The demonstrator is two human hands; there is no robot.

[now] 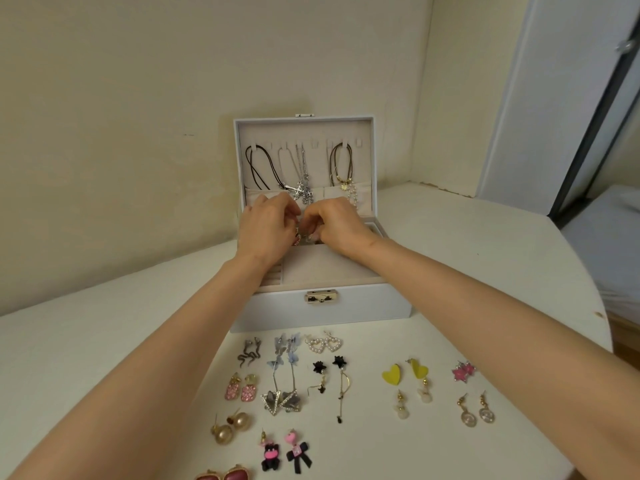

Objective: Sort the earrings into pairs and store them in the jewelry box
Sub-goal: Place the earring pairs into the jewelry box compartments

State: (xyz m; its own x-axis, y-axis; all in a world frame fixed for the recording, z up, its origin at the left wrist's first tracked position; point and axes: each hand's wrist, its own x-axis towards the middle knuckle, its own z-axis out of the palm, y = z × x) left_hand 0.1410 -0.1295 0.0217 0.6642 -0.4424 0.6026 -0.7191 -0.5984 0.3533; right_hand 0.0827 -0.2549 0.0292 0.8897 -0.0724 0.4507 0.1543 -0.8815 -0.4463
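Note:
An open white jewelry box [346,306] with a beige lining stands at the middle of the table. Both my hands are over its tray. My left hand [268,225] and my right hand [337,223] have curled fingers that meet around a small red and gold earring [298,239]. Several earring pairs lie in rows in front of the box: pearl hearts [325,344], blue butterflies [285,355], yellow hearts [405,372], pink stars [463,371], gold balls [230,427] and pink and black bows [285,452].
Necklaces [301,174] hang inside the upright lid. The box's gold clasp [320,297] faces me. The white table [104,341] sits in a wall corner, with its rounded edge at the right. A bed [609,244] lies beyond it.

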